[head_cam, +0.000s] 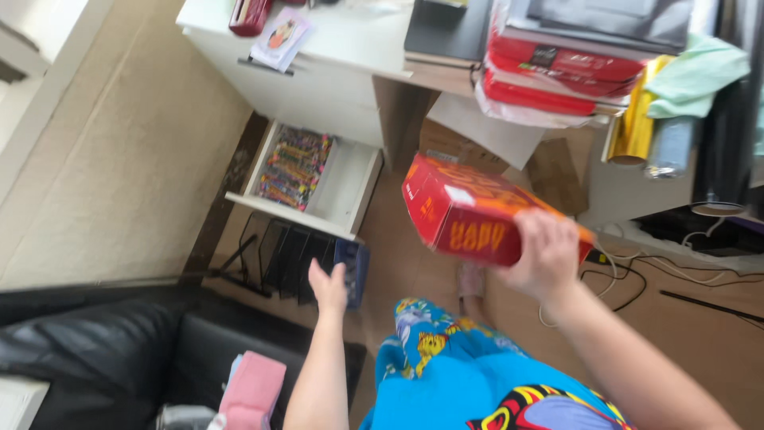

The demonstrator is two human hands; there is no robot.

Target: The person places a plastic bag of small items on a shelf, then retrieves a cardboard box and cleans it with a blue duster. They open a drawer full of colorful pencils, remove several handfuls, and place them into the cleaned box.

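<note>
right hand (545,255) gripping red-orange box (469,209) by corner, tilted. left hand (328,288) empty, fingers loose, near open drawer (350,187). tip: support box underneath.

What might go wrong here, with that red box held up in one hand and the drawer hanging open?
The right hand holds the red box by one end only, tilted, so it may slip from that grip. The open drawer juts out at leg height, where a shin could knock it. Loose cables lie on the floor near the feet, a possible trip.
</note>
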